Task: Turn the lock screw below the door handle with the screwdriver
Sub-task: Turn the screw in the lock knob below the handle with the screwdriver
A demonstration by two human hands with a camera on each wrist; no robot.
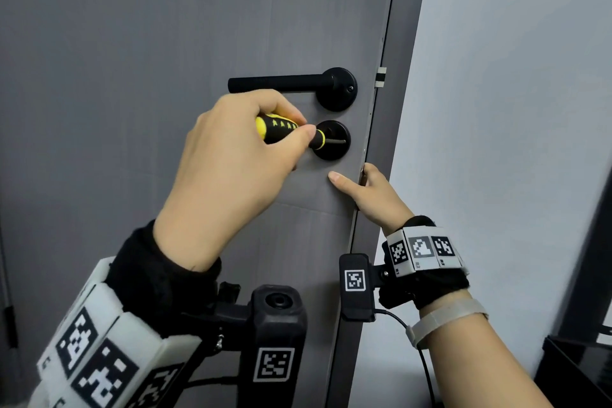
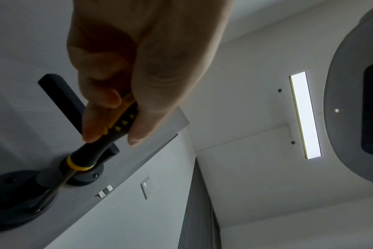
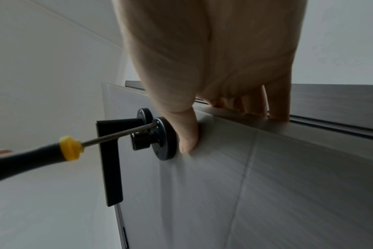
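My left hand [image 1: 251,146] grips the black-and-yellow screwdriver [image 1: 284,129] by its handle, thumb and fingers curled round it. The metal shaft [image 3: 119,135] reaches the round black lock plate [image 1: 334,141] just below the black door handle [image 1: 281,83], its tip on the plate's right part beside the knob [image 3: 142,140]. In the left wrist view the screwdriver [image 2: 109,139] slants down onto the lock plate [image 2: 21,198]. My right hand [image 1: 367,190] holds the grey door's edge [image 1: 361,195], thumb pressed on the door face [image 3: 188,136] and fingers curled round the far side.
The grey door [image 1: 132,76] stands ajar against a pale wall [image 1: 513,109]. A latch plate [image 1: 381,76] shows on the door edge beside the handle. A dark piece of furniture [image 1: 579,358] stands at the lower right. A ceiling light [image 2: 305,114] glows overhead.
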